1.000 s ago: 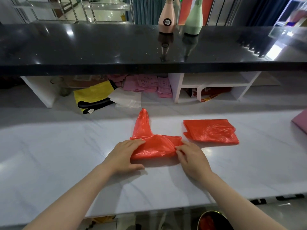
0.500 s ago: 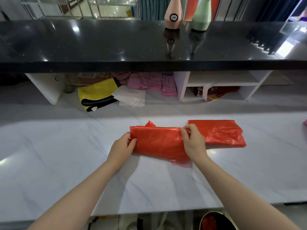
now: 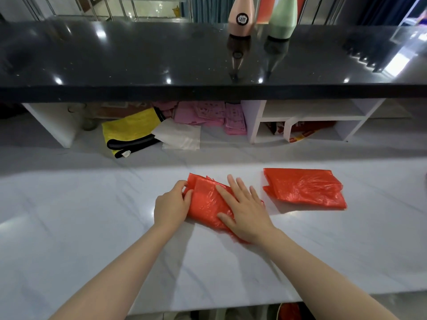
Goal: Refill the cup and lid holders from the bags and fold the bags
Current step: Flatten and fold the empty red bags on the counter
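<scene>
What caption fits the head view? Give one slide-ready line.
Right hand presses flat on a red plastic bag on the marble counter, left hand gripping its edge.

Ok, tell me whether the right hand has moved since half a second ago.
Yes. The right hand left the bag's far edge, moving away from the folded bag, and lies flat on top.

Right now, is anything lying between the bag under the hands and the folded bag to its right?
Nothing visible. Bare counter separates the bag from the folded bag. The right hand lies flat on the bag, and the left hand grips its left edge.
</scene>
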The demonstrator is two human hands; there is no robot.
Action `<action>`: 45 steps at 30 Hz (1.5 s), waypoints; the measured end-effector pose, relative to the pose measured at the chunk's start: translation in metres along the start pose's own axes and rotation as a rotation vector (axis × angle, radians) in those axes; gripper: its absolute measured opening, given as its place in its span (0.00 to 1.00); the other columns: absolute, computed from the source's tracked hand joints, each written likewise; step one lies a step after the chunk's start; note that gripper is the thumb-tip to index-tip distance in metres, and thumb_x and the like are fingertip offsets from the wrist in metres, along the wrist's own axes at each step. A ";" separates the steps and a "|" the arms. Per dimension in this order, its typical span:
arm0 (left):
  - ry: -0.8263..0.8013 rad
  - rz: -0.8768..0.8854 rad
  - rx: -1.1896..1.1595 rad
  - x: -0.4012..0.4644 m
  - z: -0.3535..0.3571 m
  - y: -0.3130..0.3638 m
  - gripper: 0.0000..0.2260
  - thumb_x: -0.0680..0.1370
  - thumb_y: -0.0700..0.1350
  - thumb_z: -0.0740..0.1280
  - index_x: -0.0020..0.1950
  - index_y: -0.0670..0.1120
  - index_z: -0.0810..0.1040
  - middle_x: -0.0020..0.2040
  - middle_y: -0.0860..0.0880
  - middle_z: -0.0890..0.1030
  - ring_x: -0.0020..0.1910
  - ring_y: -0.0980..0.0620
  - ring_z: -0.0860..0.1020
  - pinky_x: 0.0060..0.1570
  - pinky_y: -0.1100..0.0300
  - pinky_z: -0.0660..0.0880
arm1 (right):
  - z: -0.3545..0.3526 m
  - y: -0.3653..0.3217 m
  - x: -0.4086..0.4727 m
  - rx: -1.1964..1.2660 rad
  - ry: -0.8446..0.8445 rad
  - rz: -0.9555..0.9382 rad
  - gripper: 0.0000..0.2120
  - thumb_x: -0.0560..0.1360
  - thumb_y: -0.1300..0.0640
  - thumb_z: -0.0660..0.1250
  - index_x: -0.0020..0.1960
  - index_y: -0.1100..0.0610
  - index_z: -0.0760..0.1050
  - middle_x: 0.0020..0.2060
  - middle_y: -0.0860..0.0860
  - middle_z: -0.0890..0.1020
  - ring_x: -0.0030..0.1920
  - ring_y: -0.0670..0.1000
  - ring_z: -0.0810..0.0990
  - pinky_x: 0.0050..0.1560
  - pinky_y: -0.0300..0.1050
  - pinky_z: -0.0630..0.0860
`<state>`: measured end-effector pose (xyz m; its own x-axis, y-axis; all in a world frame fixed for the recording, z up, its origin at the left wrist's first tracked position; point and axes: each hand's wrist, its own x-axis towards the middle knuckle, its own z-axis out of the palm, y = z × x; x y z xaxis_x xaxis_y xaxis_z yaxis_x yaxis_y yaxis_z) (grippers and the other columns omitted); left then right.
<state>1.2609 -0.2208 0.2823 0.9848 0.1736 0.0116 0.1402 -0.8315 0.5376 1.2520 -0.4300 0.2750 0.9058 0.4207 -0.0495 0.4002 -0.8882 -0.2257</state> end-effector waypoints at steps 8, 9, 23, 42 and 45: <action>-0.050 0.702 0.277 -0.004 0.000 0.018 0.23 0.79 0.50 0.54 0.74 0.47 0.67 0.75 0.46 0.66 0.74 0.44 0.63 0.72 0.44 0.52 | 0.017 0.006 -0.001 -0.038 -0.062 0.025 0.38 0.72 0.27 0.42 0.76 0.40 0.36 0.78 0.48 0.40 0.78 0.53 0.40 0.74 0.56 0.37; -0.143 0.687 0.358 -0.003 0.005 0.017 0.24 0.80 0.51 0.53 0.77 0.49 0.60 0.78 0.48 0.57 0.77 0.47 0.54 0.74 0.47 0.44 | 0.017 0.005 -0.001 -0.038 -0.060 0.028 0.38 0.72 0.27 0.42 0.76 0.40 0.35 0.78 0.47 0.39 0.77 0.53 0.39 0.73 0.55 0.36; -0.363 0.544 0.406 0.013 0.032 0.006 0.27 0.81 0.56 0.46 0.78 0.53 0.40 0.79 0.54 0.39 0.77 0.54 0.39 0.74 0.51 0.38 | 0.013 0.002 0.003 -0.021 -0.103 0.149 0.37 0.74 0.29 0.48 0.77 0.39 0.40 0.78 0.46 0.42 0.78 0.52 0.40 0.74 0.56 0.39; -0.361 0.459 0.272 -0.012 0.008 0.009 0.28 0.69 0.67 0.67 0.62 0.53 0.71 0.60 0.50 0.70 0.62 0.47 0.67 0.60 0.53 0.64 | 0.011 -0.017 -0.083 0.271 0.288 0.795 0.27 0.68 0.41 0.71 0.63 0.53 0.73 0.66 0.52 0.71 0.67 0.54 0.65 0.66 0.48 0.63; -0.355 0.471 0.183 -0.016 0.011 0.012 0.24 0.70 0.62 0.70 0.58 0.51 0.71 0.57 0.50 0.72 0.59 0.47 0.69 0.57 0.54 0.66 | 0.003 -0.022 -0.082 0.319 0.279 0.806 0.20 0.68 0.47 0.73 0.56 0.50 0.73 0.55 0.50 0.75 0.58 0.54 0.72 0.55 0.47 0.71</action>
<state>1.2476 -0.2397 0.2798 0.9150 -0.3942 -0.0861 -0.3333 -0.8587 0.3892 1.1688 -0.4441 0.2809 0.9118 -0.4026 -0.0812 -0.3889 -0.7829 -0.4856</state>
